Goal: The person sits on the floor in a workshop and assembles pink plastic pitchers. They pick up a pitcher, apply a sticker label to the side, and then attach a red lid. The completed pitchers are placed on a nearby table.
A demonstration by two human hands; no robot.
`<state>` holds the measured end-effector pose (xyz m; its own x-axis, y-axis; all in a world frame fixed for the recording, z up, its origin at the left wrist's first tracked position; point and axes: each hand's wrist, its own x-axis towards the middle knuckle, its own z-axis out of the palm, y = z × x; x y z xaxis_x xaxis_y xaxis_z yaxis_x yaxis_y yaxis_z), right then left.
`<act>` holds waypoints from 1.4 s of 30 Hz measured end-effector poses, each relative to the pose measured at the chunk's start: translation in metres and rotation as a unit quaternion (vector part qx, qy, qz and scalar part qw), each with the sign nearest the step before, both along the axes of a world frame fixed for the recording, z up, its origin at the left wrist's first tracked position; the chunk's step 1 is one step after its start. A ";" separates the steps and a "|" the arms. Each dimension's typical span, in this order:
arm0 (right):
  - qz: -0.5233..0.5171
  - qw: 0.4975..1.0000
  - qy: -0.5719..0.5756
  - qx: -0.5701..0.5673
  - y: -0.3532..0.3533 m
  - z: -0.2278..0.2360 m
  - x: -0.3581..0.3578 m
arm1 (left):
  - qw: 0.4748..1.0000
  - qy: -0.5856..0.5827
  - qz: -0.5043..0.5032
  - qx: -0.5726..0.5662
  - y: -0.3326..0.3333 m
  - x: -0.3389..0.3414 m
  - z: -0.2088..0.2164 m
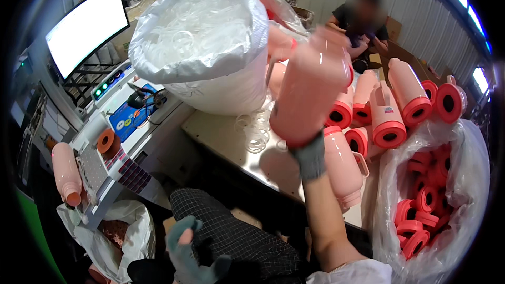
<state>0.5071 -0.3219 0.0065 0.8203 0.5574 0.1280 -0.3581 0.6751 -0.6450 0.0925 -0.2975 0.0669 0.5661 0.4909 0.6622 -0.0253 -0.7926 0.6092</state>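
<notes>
A: We see the pink flask body [310,87] lifted above the steel table [221,131], blurred; our right hand [309,153], in a grey glove, is closed round its lower end.

B: And our left hand [185,250]? We find it low by the checked lap [236,231], gloved, fingers loosely spread, holding nothing.

A: Behind the flask stands a big white sack [210,68] of clear rings [184,31]; a few loose rings [255,129] lie on the table beside it.

B: To the right we count more pink flasks [389,110] lying with red collars toward us; nearer, a clear bag [463,179] holds red collars [421,215]; another person [363,16] sits at the far end.
</notes>
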 end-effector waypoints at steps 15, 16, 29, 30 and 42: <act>-0.319 0.589 -0.568 -0.478 -0.113 0.023 0.022 | 0.948 0.274 0.122 -0.108 -0.013 -0.065 -0.048; -0.314 0.449 -0.623 -0.558 -0.157 0.019 0.006 | 0.934 0.297 0.122 -0.158 -0.010 -0.074 -0.055; -0.394 0.470 -0.573 -0.543 -0.199 0.139 -0.019 | 0.899 0.198 0.021 -0.389 0.014 -0.078 -0.095; -0.387 0.627 -0.497 -0.458 -0.171 0.168 -0.011 | 0.902 0.200 0.030 -0.382 0.011 -0.082 -0.089; -0.443 0.239 -0.582 -0.639 -0.095 0.131 0.280 | 0.945 0.230 0.114 -0.202 0.010 -0.102 -0.076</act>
<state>0.7874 -0.4165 0.1377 0.5114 0.4261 0.7463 0.4848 -0.8601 0.1589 -0.0095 -0.2873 -0.0091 0.5970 0.7954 0.1047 0.4596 -0.4460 0.7680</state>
